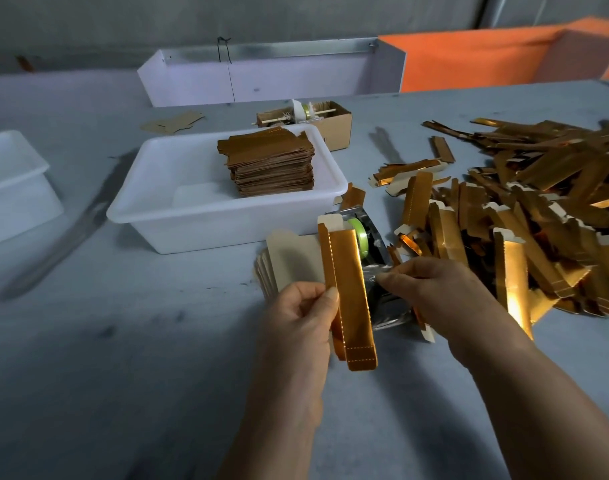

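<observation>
Grey counter (123, 358), heaped at right with loose gold card strips (538, 209). Pinched upright in left hand (296, 317), between thumb and curled fingers (310, 296): one folded gold sleeve (348, 289), just in front of tape dispenser (372, 244). Closed on its tape end (379, 273): right hand (434, 292) fingers. Stood behind: white tub (150, 209).

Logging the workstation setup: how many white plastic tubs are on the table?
2. The centre tub holds a stack of gold blanks; the left tub is partly out of frame.
</observation>
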Demonstrator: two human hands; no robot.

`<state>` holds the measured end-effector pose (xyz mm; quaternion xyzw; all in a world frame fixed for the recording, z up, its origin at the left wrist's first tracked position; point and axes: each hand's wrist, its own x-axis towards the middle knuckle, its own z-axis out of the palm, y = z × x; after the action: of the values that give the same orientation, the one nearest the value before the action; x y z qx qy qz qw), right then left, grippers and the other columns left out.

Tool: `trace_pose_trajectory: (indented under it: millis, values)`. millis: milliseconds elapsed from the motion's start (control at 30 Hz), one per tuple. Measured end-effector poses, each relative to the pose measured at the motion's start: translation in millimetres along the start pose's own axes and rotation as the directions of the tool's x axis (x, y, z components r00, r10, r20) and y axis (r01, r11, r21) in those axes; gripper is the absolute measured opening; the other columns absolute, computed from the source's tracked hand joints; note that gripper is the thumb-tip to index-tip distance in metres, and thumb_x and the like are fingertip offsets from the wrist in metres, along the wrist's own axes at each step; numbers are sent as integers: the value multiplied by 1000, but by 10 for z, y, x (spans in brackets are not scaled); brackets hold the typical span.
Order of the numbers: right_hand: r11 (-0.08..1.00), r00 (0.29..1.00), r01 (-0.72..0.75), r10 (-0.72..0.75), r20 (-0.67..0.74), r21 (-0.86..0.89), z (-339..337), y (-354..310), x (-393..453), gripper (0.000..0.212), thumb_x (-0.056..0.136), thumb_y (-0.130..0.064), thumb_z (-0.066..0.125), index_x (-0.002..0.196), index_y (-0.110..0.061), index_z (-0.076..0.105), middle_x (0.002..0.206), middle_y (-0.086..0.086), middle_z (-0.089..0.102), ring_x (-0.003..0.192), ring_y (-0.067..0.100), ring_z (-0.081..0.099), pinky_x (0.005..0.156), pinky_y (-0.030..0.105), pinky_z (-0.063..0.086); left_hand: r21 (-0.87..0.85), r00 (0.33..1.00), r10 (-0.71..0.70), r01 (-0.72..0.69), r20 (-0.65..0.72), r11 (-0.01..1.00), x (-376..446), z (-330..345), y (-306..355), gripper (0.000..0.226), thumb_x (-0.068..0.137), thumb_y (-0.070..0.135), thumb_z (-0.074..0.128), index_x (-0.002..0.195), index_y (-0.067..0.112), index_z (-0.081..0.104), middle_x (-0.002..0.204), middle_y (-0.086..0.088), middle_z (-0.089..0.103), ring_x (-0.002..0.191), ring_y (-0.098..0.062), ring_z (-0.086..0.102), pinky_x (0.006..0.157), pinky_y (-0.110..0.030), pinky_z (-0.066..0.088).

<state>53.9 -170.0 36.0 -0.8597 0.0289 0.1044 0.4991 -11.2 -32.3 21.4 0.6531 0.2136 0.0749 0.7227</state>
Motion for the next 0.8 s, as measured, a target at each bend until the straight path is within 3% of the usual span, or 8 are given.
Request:
trace_pose_trajectory:
  millis: [133, 267, 367, 433, 500, 600, 700, 800]
  values:
    - [997, 1000, -22, 22, 5, 76, 24, -12, 13, 13, 88, -27, 61, 80, -18, 65, 83, -2, 64, 76, 8, 54, 54, 21, 36, -68, 998, -34, 37, 44, 997, 10, 72, 12, 13, 94, 15, 58, 85, 10, 66, 73, -9, 63, 46, -2, 49, 40, -12, 37]
    - [976, 991, 79, -55, -123, 201, 111, -24, -43, 15, 87, -23, 62, 73, -18, 64, 86, 3, 64, 82, 11, 57, 60, 21, 38, -78, 997, -59, 62, 39, 995, 15, 98, -16, 15, 94, 15, 57, 87, 6, 66, 69, -7, 58, 41, -1, 46, 42, -12, 37]
    - [959, 980, 131, -86, -182, 251, 101, -13, -114, 17, 86, -25, 63, 72, -15, 64, 95, -4, 59, 88, 0, 53, 69, 23, 36, -75, 998, -50, 52, 27, 996, 29, 80, -40, 15, 94, 16, 58, 85, 7, 66, 69, -6, 58, 41, -1, 44, 42, -12, 37]
    - [969, 977, 154, -121, -175, 191, 76, 34, -163, 20, 85, -24, 63, 70, -10, 61, 90, -10, 57, 77, -11, 52, 66, 19, 34, -93, 999, -40, 43, 32, 995, 35, 69, -30, 14, 93, 16, 58, 85, 8, 66, 71, -7, 59, 41, -1, 45, 42, -12, 37]
    - [986, 973, 149, -132, -187, 79, 77, 98, -194, 22, 85, -24, 63, 68, -12, 60, 97, -12, 53, 75, -11, 49, 62, 16, 32, -110, 999, -14, 19, 42, 994, 36, 77, -15, 12, 93, 16, 59, 86, 8, 66, 72, -6, 61, 42, -1, 46, 42, -11, 37]
    - [991, 969, 127, -133, -207, -44, 117, 160, -199, 19, 85, -26, 64, 69, -16, 62, 118, -9, 51, 91, 1, 48, 73, 22, 39, -109, 997, 54, -47, 60, 993, 50, 132, -7, 11, 93, 14, 58, 85, 10, 65, 65, 1, 60, 43, 0, 46, 42, -10, 35]
    - [991, 965, 125, -134, -225, -53, 149, 153, -221, 18, 84, -23, 64, 67, -17, 63, 125, -5, 52, 111, 13, 49, 89, 37, 47, -27, 989, 102, -99, 107, 995, 71, 197, -5, 11, 95, 20, 57, 86, 17, 63, 64, 7, 62, 52, 0, 52, 48, -14, 40]
    - [987, 959, 139, -154, -239, -79, 180, 162, -264, 19, 85, -22, 64, 66, -20, 61, 126, -4, 51, 113, 10, 46, 87, 28, 42, 52, 981, 115, -124, 155, 991, 89, 230, -23, 9, 95, 24, 56, 89, 20, 62, 68, 8, 66, 59, -4, 57, 54, -21, 43]
